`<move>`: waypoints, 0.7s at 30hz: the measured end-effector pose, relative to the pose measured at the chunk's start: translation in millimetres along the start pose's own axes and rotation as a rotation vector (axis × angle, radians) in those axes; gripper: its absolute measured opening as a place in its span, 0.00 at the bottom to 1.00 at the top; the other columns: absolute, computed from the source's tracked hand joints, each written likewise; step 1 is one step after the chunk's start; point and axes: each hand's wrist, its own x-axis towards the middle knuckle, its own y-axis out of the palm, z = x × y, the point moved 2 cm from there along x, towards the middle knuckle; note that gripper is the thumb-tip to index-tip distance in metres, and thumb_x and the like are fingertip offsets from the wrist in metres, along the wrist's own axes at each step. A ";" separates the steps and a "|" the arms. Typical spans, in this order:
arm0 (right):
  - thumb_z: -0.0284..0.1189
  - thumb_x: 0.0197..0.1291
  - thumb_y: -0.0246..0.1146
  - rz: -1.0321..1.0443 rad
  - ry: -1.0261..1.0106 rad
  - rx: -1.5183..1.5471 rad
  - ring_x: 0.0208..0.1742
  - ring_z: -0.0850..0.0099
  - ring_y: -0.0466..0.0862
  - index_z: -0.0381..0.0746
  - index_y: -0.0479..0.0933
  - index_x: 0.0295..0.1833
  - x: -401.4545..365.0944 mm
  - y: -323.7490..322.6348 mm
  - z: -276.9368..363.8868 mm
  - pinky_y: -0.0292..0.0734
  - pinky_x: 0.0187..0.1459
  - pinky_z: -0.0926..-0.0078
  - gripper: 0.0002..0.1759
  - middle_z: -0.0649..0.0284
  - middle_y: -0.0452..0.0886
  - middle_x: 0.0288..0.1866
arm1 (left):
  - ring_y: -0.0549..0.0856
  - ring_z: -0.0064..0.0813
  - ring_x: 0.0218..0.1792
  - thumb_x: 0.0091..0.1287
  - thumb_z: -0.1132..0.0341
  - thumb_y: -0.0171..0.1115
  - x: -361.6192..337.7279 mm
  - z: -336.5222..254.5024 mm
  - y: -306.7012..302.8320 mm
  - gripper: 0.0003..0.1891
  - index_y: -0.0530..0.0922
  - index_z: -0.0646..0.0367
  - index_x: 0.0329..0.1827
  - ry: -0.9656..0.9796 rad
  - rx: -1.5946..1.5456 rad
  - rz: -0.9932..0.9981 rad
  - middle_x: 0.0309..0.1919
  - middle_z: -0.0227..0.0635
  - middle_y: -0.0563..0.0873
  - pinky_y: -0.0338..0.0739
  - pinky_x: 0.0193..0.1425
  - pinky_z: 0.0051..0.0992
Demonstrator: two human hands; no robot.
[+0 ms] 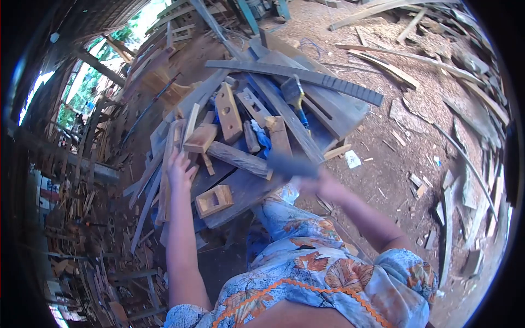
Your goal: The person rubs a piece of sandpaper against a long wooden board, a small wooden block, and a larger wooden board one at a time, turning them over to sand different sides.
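My left hand [179, 170] is at the left side of the low work table [240, 205], its fingers spread against a long slotted wooden piece [176, 132]. A narrow pale strip of wood [191, 121] slants up just beyond my fingertips. My right hand [324, 187], blurred by motion, is closed on a dark block-shaped tool [292, 165] over the table's right edge; its exact kind is smeared. Between my hands lie a thick grey-brown wooden bar [239, 158] and a wooden block [201, 138]. Nearer me sits a small block with a square hole [214, 201].
Behind these, a holed wooden block [228, 113], a brush [294, 94] and a long dark-marked board [306, 76] lie in a pile. Scrap wood [383, 68] and shavings cover the ground at right. More timber [93, 218] is heaped at left.
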 end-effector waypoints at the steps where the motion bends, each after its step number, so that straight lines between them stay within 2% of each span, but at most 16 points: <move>1: 0.38 0.59 0.67 -0.206 -0.073 0.055 0.58 0.69 0.76 0.35 0.69 0.64 -1.6 -24.7 14.4 0.71 0.59 0.68 0.31 0.56 0.76 0.59 | 0.73 0.49 0.60 0.65 0.60 0.60 -6.0 0.5 -7.5 0.30 0.62 0.49 0.70 -0.005 -0.001 0.017 0.64 0.45 0.69 0.72 0.56 0.53; 2: 0.43 0.60 0.65 -0.397 -0.216 -0.024 0.54 0.69 0.78 0.36 0.71 0.62 1.3 -60.3 16.5 0.72 0.56 0.68 0.30 0.59 0.79 0.53 | 0.74 0.48 0.59 0.65 0.60 0.60 -11.6 1.7 -15.4 0.29 0.64 0.50 0.69 0.000 0.011 0.004 0.64 0.43 0.69 0.73 0.55 0.51; 3: 0.47 0.61 0.63 -0.560 -0.288 -0.081 0.54 0.68 0.79 0.35 0.70 0.63 -1.5 -84.2 37.7 0.73 0.55 0.68 0.33 0.58 0.79 0.53 | 0.74 0.46 0.57 0.66 0.60 0.60 -19.1 3.9 -20.8 0.27 0.66 0.50 0.68 0.005 0.022 -0.013 0.64 0.42 0.69 0.73 0.55 0.49; 4: 0.46 0.61 0.62 -0.737 -0.356 -0.076 0.54 0.68 0.79 0.35 0.69 0.65 -1.6 -118.4 41.5 0.73 0.54 0.67 0.33 0.58 0.79 0.52 | 0.74 0.46 0.57 0.66 0.60 0.60 -28.3 6.3 -23.6 0.27 0.66 0.50 0.68 0.003 0.016 -0.004 0.64 0.42 0.69 0.73 0.55 0.49; 6: 0.46 0.57 0.66 -1.049 -0.496 -0.092 0.46 0.74 0.79 0.36 0.74 0.56 -4.1 -164.1 56.7 0.72 0.45 0.73 0.29 0.64 0.80 0.42 | 0.75 0.42 0.54 0.67 0.60 0.60 -46.2 7.1 -29.8 0.24 0.69 0.49 0.66 -0.032 -0.088 0.052 0.63 0.39 0.70 0.75 0.52 0.46; 7: 0.46 0.57 0.67 -1.150 -0.465 -0.063 0.43 0.75 0.78 0.37 0.74 0.55 -5.7 -184.2 54.9 0.71 0.43 0.73 0.28 0.65 0.79 0.41 | 0.76 0.36 0.51 0.67 0.61 0.60 -58.8 4.4 -27.8 0.22 0.71 0.51 0.64 -0.026 -0.091 0.053 0.60 0.37 0.72 0.77 0.49 0.41; 8: 0.46 0.56 0.68 -1.249 -0.432 -0.033 0.40 0.75 0.76 0.38 0.74 0.54 -7.5 -206.7 47.3 0.69 0.40 0.73 0.28 0.67 0.78 0.40 | 0.76 0.36 0.51 0.67 0.61 0.60 -67.5 4.0 -27.1 0.22 0.71 0.51 0.64 -0.023 -0.097 0.051 0.60 0.37 0.72 0.77 0.49 0.41; 9: 0.44 0.54 0.70 -1.278 -0.358 -0.028 0.39 0.76 0.74 0.39 0.74 0.53 -8.1 -237.1 31.0 0.67 0.36 0.73 0.27 0.68 0.76 0.40 | 0.77 0.35 0.51 0.67 0.61 0.60 -75.1 4.0 -25.8 0.22 0.71 0.53 0.63 -0.014 -0.096 0.087 0.58 0.36 0.73 0.78 0.47 0.39; 10: 0.44 0.54 0.70 -1.276 -0.361 -0.030 0.39 0.76 0.74 0.39 0.74 0.53 -7.1 -245.1 24.7 0.67 0.36 0.73 0.27 0.68 0.76 0.40 | 0.77 0.33 0.50 0.67 0.61 0.60 -81.7 3.6 -23.6 0.21 0.72 0.54 0.62 -0.005 -0.094 0.123 0.57 0.35 0.75 0.78 0.46 0.37; 12: 0.42 0.53 0.71 -1.348 -0.177 0.058 0.38 0.75 0.74 0.40 0.74 0.52 -4.6 -253.2 16.0 0.68 0.35 0.74 0.26 0.67 0.76 0.42 | 0.77 0.34 0.51 0.67 0.60 0.60 -93.0 1.1 -19.0 0.22 0.71 0.55 0.62 0.008 -0.083 0.165 0.56 0.37 0.74 0.78 0.47 0.38; 13: 0.40 0.52 0.72 -1.330 -0.161 0.126 0.38 0.72 0.77 0.40 0.74 0.53 -1.5 -252.8 13.6 0.74 0.34 0.71 0.27 0.65 0.76 0.42 | 0.78 0.35 0.52 0.66 0.60 0.61 -98.4 -0.4 -16.2 0.23 0.71 0.56 0.62 0.018 -0.068 0.206 0.56 0.38 0.74 0.78 0.48 0.39; 16: 0.37 0.49 0.74 -1.217 -0.146 0.331 0.37 0.67 0.81 0.40 0.73 0.54 12.1 -265.4 -5.1 0.80 0.32 0.68 0.28 0.63 0.77 0.43 | 0.79 0.34 0.50 0.67 0.62 0.60 -111.0 -6.0 -6.5 0.21 0.72 0.57 0.61 0.030 -0.087 0.237 0.53 0.37 0.76 0.80 0.45 0.38; 17: 0.31 0.48 0.74 -1.214 -0.188 0.347 0.34 0.64 0.84 0.36 0.74 0.53 14.5 -272.5 -10.9 0.83 0.29 0.67 0.26 0.60 0.78 0.43 | 0.80 0.34 0.50 0.68 0.62 0.59 -115.6 -8.1 -3.9 0.20 0.72 0.57 0.61 0.031 -0.070 0.242 0.53 0.38 0.77 0.80 0.47 0.38; 18: 0.31 0.48 0.74 -1.208 -0.189 0.349 0.34 0.64 0.84 0.36 0.74 0.53 16.1 -275.3 -14.4 0.83 0.29 0.67 0.26 0.60 0.78 0.43 | 0.80 0.34 0.50 0.68 0.62 0.59 -118.0 -7.9 -3.7 0.20 0.72 0.57 0.61 0.036 -0.071 0.237 0.53 0.38 0.77 0.80 0.47 0.38; 20: 0.23 0.48 0.71 -1.166 -0.339 0.336 0.30 0.65 0.84 0.31 0.74 0.49 18.1 -282.1 -17.2 0.85 0.29 0.69 0.22 0.57 0.80 0.39 | 0.80 0.34 0.51 0.68 0.62 0.59 -122.7 -5.7 -1.6 0.20 0.72 0.58 0.61 0.028 -0.049 0.311 0.54 0.38 0.77 0.80 0.47 0.37; 21: 0.18 0.46 0.69 -1.201 -0.273 0.356 0.29 0.66 0.84 0.27 0.74 0.46 19.3 -286.2 -18.2 0.86 0.30 0.69 0.19 0.56 0.81 0.35 | 0.81 0.33 0.49 0.68 0.61 0.59 -126.3 -4.3 1.1 0.19 0.73 0.58 0.60 0.031 -0.040 0.312 0.53 0.38 0.78 0.80 0.46 0.35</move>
